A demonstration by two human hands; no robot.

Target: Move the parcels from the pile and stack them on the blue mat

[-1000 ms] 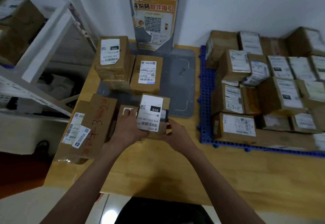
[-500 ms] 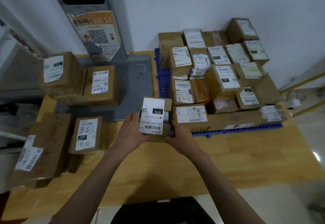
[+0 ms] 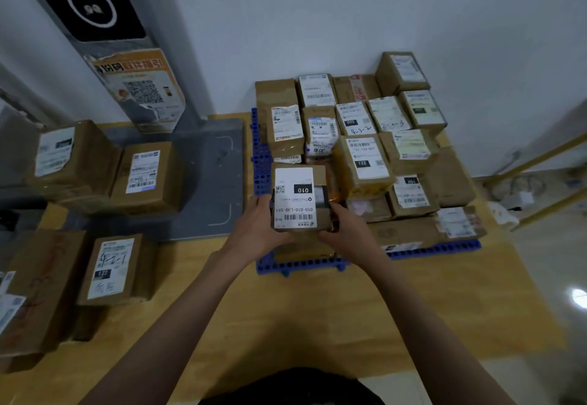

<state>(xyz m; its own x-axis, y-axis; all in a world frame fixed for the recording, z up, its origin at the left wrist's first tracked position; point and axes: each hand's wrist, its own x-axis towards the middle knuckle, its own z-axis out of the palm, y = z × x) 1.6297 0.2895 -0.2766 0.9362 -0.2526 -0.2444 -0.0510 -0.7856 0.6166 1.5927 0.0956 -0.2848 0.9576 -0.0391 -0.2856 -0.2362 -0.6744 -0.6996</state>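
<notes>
At the left of the frame, four parcels (image 3: 108, 269) are waiting on the worktop (image 3: 286, 319), so the pile is not yet cleared. At centre, my left hand (image 3: 257, 229) and right hand (image 3: 347, 233) are gripping the 010 box (image 3: 298, 198), fingers curled round its sides, over the mat's (image 3: 301, 266) near-left corner. To the right, many boxes (image 3: 365, 163) are sitting stacked there; I judge most work done.
</notes>
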